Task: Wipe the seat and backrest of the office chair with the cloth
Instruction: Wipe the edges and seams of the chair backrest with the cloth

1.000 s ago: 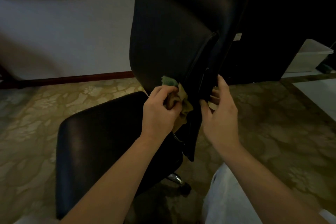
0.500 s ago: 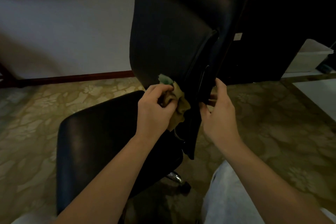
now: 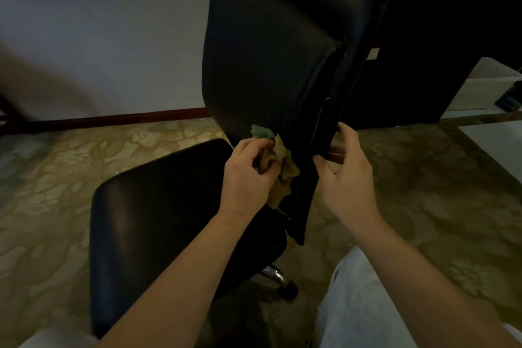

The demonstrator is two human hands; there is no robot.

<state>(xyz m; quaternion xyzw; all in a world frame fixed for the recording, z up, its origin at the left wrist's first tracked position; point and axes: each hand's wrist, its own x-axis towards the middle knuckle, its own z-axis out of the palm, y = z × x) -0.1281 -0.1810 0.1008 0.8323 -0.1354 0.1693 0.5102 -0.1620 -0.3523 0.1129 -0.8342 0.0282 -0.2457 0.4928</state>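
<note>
Cloth (image 3: pixel 286 171) lower, in left hand (image 3: pixel 248 175)

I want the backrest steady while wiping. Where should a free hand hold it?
Grip the backrest at its lower right edge, from the right: that thin rim stands free, narrow enough to pinch, as the right hand does, opposite the cloth.

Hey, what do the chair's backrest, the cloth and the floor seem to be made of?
Backrest: black leather or imitation leather, smooth with a dull sheen; which one is unclear. Cloth: soft fabric, tan with a green part, matte, crumpled into loose folds. Floor: probably carpet, matte, yellowish with a leafy pattern; dim light leaves it open.
</note>
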